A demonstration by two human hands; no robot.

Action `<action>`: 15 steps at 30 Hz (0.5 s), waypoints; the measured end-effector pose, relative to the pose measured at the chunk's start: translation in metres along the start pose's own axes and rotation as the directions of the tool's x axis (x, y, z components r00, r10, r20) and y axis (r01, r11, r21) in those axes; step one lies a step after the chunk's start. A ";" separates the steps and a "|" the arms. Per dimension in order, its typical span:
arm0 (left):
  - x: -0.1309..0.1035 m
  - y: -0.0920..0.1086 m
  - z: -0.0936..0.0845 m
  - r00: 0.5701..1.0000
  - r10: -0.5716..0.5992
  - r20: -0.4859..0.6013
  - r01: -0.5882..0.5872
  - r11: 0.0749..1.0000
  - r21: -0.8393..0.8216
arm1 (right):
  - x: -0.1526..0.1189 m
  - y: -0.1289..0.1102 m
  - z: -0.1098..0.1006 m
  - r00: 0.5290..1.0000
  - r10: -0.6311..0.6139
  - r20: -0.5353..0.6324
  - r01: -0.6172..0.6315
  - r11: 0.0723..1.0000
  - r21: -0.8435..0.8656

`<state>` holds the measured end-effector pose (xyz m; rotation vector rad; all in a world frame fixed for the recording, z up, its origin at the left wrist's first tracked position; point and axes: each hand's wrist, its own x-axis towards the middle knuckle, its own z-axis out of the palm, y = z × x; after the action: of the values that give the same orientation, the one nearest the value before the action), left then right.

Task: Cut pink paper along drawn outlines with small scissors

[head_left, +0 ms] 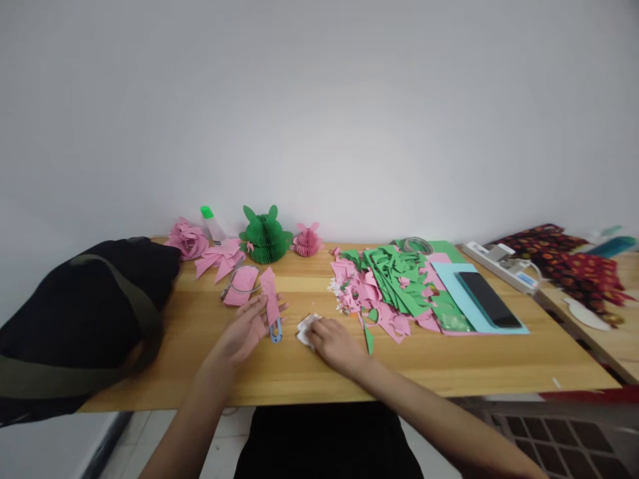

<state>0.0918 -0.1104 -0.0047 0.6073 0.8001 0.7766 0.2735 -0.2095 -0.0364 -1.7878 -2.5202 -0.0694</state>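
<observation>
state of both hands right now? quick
Left hand: partly curled, seemingly holding the pink strip; whether it grips the blue tool too can't be told.
Right hand: fingers closed on the white wad.

A black bag [84, 313] with an olive strap [60, 380] lies slumped at the left end of the wooden table [299, 382]. Toward the right, a dark phone [489, 299] rests on a light blue sheet [453, 289], with a white power strip [516, 278] near it and a patterned cloth [554, 263] farther right.
</observation>
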 end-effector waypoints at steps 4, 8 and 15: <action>0.001 -0.001 -0.003 1.000 -0.022 -0.003 0.022 1.000 -0.001 | -0.011 0.040 -0.025 0.986 0.165 0.033 -0.163 0.985 -0.047; 0.002 -0.001 -0.003 0.999 -0.043 0.003 0.043 0.999 0.003 | 0.010 0.052 -0.051 0.965 0.258 0.036 -0.256 0.965 -0.065; 0.014 -0.002 0.006 0.998 -0.056 0.011 0.055 0.998 0.034 | 0.080 0.050 -0.042 0.926 0.372 0.063 -0.370 0.928 -0.040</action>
<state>0.1037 -0.1018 -0.0078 0.6169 0.8173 0.7095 0.2953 -0.1203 0.0108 -2.2804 -2.1812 -0.0260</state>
